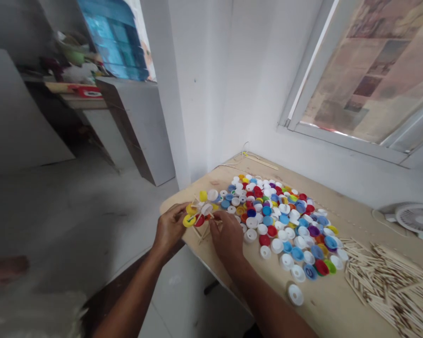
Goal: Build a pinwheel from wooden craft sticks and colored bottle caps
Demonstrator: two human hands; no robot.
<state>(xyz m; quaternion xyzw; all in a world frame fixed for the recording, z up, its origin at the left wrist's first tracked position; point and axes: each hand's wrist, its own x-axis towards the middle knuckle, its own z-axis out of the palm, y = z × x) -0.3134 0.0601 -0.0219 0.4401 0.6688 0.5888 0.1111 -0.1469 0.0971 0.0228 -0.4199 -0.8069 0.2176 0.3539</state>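
Observation:
My left hand (169,231) is closed on a small joined cluster of plastic bottle caps and thin wooden sticks, held over the table's near left corner. A yellow bottle cap (189,220) faces me at the cluster's left, with a red cap (199,220) and a white cap (207,209) beside it. The fingers of my right hand (230,237) pinch at the cluster's right side, seemingly on a thin wooden stick; the fingertips are partly hidden. Just right of that hand spread many loose bottle caps (267,211), white, blue, red, yellow and other colours.
A heap of thin wooden sticks (391,281) lies on the wooden table (317,312) at the right. Behind it stands a small white fan (418,218). White walls (257,94) and a window border the table. At far left is a blurred hand or foot (7,270).

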